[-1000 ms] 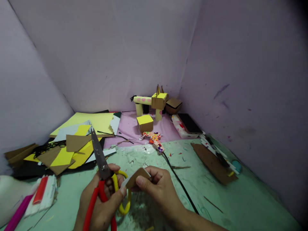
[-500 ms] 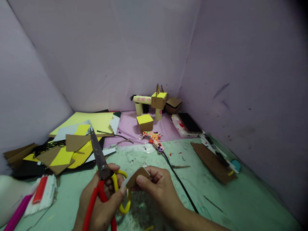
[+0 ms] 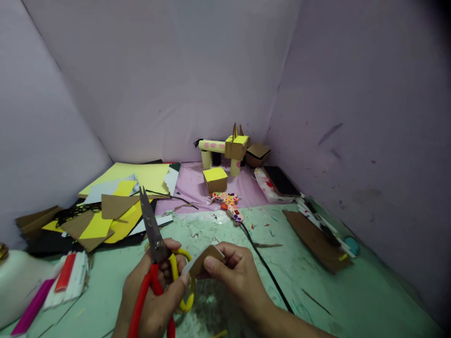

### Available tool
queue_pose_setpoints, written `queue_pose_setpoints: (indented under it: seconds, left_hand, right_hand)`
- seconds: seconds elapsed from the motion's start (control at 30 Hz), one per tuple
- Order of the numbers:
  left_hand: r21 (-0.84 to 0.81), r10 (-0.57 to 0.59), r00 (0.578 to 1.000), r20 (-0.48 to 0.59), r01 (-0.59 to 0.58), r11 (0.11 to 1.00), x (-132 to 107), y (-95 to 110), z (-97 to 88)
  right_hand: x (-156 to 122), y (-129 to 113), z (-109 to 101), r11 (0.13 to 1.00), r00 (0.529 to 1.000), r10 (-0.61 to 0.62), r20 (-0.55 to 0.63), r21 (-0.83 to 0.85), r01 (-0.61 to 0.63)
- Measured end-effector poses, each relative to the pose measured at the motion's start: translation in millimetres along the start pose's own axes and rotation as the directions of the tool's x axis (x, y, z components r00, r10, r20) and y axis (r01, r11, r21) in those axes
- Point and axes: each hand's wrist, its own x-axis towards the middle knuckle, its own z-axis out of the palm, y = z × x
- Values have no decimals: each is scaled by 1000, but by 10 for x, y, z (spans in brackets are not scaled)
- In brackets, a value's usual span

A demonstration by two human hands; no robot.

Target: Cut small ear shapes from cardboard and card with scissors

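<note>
Head view: left hand [image 3: 160, 300] clutches scissors [image 3: 158, 244], thumb on small cardboard piece [image 3: 204, 259]; right hand [image 3: 236, 277] pinches its other end. Crowded left grip could let scissors slip, creasing piece.

Green bench [image 3: 373, 305], smudged. Toward the back, pink cloth [image 3: 190, 178] under a spotted animal figure [image 3: 235, 150] and a yellow-topped box [image 3: 216, 181]. Bright-patterned glue gun [image 3: 229, 201] just in front of box; black cord [image 3: 266, 266] trailing nearward. Right: dark phone [image 3: 282, 181] on patterned pouch [image 3: 261, 180]. Left: heaped paper and cardboard scraps [image 3: 118, 206].
</note>
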Motion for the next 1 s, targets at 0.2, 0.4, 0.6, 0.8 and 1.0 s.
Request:
queue_pose_setpoints:
  seconds: [0.2,0.4,0.6,0.8,1.0]
  left_hand:
    - [3,-19,1000,15,19,1000,4,14,3]
    - [-70,-28,994,106,36,997,28,-56,-18]
    - [-49,-17,977,211,28,998,59,-114,-44]
    - [22,19,961,275,-26,999,90,-84,-75]
    - [351,142,973,183,-199,915,139,-68,-223]
  right_hand:
    - [12,53,-21,1000,1000,9,30,27,-9]
    - [9,106,-25,999,999,13,44,40,-15]
    - [2,103,2,1000,999,9,-30,28,-8]
    - [64,73,-23,985,995,86,-57,156,-76]
    - [148,-51,-104,975,982,5,-187,219,37]
